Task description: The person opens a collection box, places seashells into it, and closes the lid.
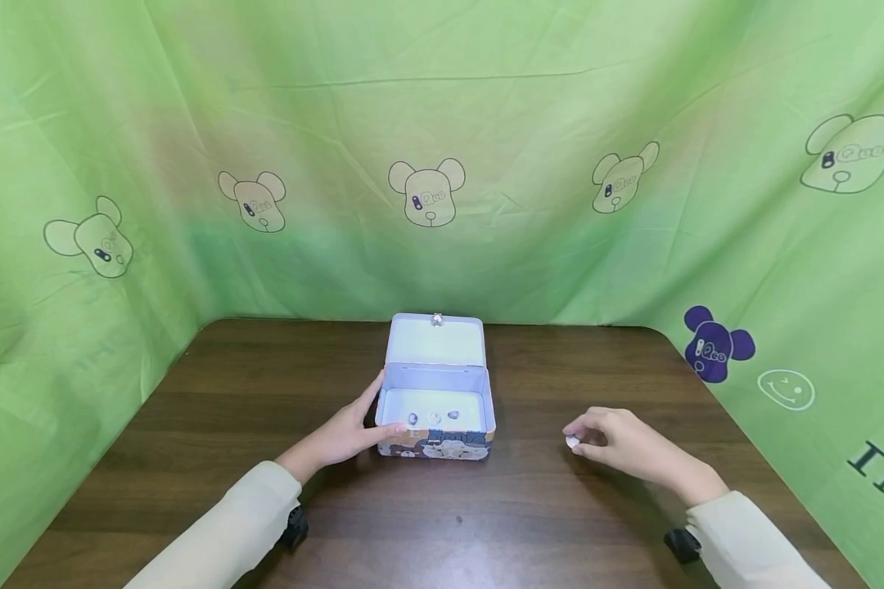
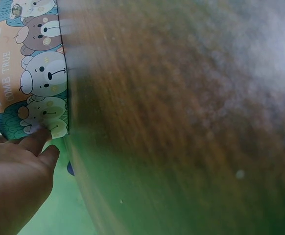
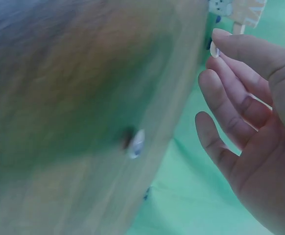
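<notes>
A tin box point(image 1: 436, 446) with cartoon bears stands on the table, its lid point(image 1: 436, 342) raised. Inside lie several small pieces, among them a dark one point(image 1: 412, 419) and a pale one point(image 1: 433, 418). My left hand point(image 1: 342, 432) rests against the box's left side, thumb across the front corner, index finger along the side. To the right of the box, my right hand point(image 1: 626, 442) pinches a small white oval piece point(image 1: 572, 442) between thumb and fingertips. The right wrist view shows another small whitish piece point(image 3: 136, 144) on the table. Their exact kind cannot be made out.
The brown wooden table point(image 1: 265, 368) bears the box near its middle. Behind it and at both sides hangs a green curtain point(image 1: 324, 270) printed with bear heads. A small dark spot point(image 1: 459, 519) marks the tabletop in front of the box.
</notes>
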Demonstrator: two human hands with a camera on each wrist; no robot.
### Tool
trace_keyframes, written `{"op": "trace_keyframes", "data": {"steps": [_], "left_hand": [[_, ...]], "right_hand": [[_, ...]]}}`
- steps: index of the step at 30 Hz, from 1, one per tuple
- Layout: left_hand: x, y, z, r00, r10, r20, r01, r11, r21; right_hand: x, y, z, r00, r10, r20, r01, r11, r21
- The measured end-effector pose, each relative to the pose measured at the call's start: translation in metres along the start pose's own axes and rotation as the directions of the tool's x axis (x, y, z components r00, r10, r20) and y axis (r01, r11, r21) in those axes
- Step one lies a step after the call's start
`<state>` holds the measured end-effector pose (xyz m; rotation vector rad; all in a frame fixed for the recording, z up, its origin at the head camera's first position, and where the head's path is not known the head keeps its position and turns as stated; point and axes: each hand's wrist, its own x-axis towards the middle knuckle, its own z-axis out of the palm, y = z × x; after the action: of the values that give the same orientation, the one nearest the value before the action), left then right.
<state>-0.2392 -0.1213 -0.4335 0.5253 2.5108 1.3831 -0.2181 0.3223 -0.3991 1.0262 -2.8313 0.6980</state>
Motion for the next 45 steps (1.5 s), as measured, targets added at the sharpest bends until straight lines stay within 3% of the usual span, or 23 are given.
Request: {"op": "trace_keyframes", "data": {"steps": [14, 29, 45], "left_hand": [[0.001, 0.000, 0.000, 1.000, 0.002, -0.002, -0.002, 1.000, 0.019], [0.001, -0.001, 0.001, 1.000, 0.011, -0.003, -0.011, 1.000, -0.009], [0.002, -0.003, 0.000, 1.000, 0.012, 0.000, -0.012, 1.000, 0.006]], "right_hand": [[0.032, -0.029, -0.008, 1.000, -0.024, -0.003, 0.024, 0.999, 0.035], [0.076, -0.056, 0.007, 0.993, -0.110, -0.032, 0.113, 0.988, 0.101], [0.112, -0.077, 0.023, 0.980, -0.197, 0.026, 0.192, 0.974, 0.123]]}}
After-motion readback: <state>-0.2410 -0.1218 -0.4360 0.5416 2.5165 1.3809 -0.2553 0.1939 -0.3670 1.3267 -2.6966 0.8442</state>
